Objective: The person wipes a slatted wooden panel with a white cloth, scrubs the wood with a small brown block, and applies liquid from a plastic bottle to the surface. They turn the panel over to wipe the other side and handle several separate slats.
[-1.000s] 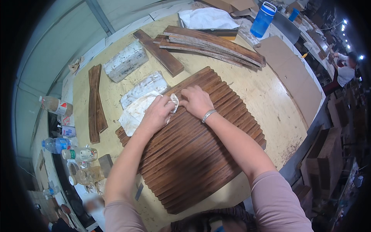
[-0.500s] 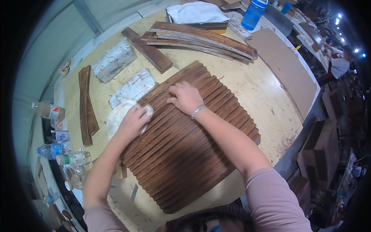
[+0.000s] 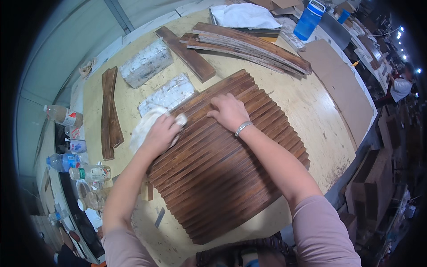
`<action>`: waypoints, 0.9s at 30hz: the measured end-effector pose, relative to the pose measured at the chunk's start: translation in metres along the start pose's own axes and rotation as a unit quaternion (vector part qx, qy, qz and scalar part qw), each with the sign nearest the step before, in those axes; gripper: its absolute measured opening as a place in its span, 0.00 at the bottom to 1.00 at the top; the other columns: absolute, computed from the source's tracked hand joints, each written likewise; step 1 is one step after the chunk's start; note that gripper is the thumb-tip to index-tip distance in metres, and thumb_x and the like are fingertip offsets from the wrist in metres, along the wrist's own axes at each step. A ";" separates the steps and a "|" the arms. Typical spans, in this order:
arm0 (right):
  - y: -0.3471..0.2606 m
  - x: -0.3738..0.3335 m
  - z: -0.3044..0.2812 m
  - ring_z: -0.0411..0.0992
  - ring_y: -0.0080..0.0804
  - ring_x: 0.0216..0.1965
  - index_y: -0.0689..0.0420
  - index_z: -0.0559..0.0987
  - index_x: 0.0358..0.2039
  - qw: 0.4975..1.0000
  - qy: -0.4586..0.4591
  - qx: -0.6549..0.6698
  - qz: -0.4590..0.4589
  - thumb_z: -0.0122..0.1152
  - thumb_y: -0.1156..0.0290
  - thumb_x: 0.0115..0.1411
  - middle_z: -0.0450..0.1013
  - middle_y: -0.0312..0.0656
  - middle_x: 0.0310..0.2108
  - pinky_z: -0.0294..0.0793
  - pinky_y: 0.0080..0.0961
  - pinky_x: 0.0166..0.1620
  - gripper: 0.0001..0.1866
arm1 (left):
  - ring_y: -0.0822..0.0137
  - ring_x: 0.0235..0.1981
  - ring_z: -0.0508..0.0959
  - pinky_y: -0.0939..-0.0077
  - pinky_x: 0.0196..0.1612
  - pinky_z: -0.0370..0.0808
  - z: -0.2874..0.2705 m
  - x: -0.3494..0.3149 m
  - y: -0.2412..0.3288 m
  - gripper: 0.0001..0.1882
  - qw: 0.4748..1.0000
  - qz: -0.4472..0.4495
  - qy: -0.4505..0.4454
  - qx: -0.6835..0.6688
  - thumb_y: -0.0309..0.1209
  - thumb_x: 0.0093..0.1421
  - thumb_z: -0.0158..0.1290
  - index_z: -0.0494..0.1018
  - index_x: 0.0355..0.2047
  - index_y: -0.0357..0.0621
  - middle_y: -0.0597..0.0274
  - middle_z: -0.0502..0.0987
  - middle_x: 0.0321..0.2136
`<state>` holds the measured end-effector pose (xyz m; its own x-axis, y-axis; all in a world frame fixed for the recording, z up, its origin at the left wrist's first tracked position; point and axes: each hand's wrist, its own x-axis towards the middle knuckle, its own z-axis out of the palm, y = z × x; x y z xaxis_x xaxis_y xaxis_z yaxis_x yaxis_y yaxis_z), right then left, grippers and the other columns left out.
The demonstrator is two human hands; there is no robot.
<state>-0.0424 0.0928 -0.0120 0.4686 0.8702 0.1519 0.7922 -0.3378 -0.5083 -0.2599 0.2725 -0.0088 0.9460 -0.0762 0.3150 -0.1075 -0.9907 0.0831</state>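
Note:
A row of dark brown wooden slats (image 3: 231, 164) lies side by side across the table in front of me, their ends stepped like teeth. My left hand (image 3: 161, 135) is closed on a white cloth (image 3: 144, 129) and presses it to the far left end of the slats. Farther right, my right hand (image 3: 230, 112) rests on the far slats, its bent fingers and thumb gripping across one of them. Just past the cloth is a block wrapped in whitish, stained film (image 3: 167, 94). A second wrapped block (image 3: 147, 63) stands behind it.
Two crossed brown strips (image 3: 111, 113) lie left on the table (image 3: 329, 155). Curved boards (image 3: 253, 44) and a flat board (image 3: 187, 54) lie at the back. Plastic bottles (image 3: 91, 172) line the left side. A blue bottle (image 3: 309, 20) stands back right, near cardboard (image 3: 340, 84). Another person (image 3: 400, 86) is far right.
The whole view has shifted slightly, so everything sits farther right in it. Both hands keep nearly the same places on the slats, the left still with the cloth.

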 end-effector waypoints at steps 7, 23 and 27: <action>0.000 0.001 -0.002 0.72 0.42 0.47 0.53 0.81 0.39 1.000 -0.004 -0.027 -0.007 0.67 0.54 0.57 0.77 0.39 0.39 0.76 0.39 0.49 0.17 | 0.55 0.35 0.78 0.67 0.42 0.75 -0.057 -0.058 -0.023 0.06 0.933 -0.283 0.222 -0.001 0.23 0.59 0.56 0.78 0.37 0.41 0.53 0.77 0.33; 0.003 -0.007 -0.007 0.74 0.43 0.51 0.52 0.83 0.42 0.999 0.018 -0.041 0.010 0.66 0.55 0.58 0.79 0.41 0.42 0.74 0.38 0.56 0.17 | 0.45 0.51 0.72 0.54 0.54 0.71 -0.025 -0.029 0.026 0.23 0.992 -0.121 -0.023 -0.017 0.20 0.43 0.63 0.76 0.43 0.46 0.51 0.73 0.49; -0.005 0.004 0.011 0.71 0.45 0.49 0.54 0.81 0.37 0.999 -0.028 -0.022 -0.010 0.66 0.56 0.56 0.76 0.44 0.41 0.76 0.40 0.51 0.16 | 0.45 0.49 0.71 0.54 0.52 0.71 0.001 0.005 0.030 0.18 0.990 -0.123 0.032 -0.067 0.15 0.44 0.58 0.77 0.37 0.42 0.51 0.73 0.44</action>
<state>-0.0484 0.1017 -0.0181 0.4305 0.8954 0.1133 0.8180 -0.3341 -0.4682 -0.2583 0.2419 -0.0061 0.9276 0.1771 0.3291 0.0798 -0.9542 0.2884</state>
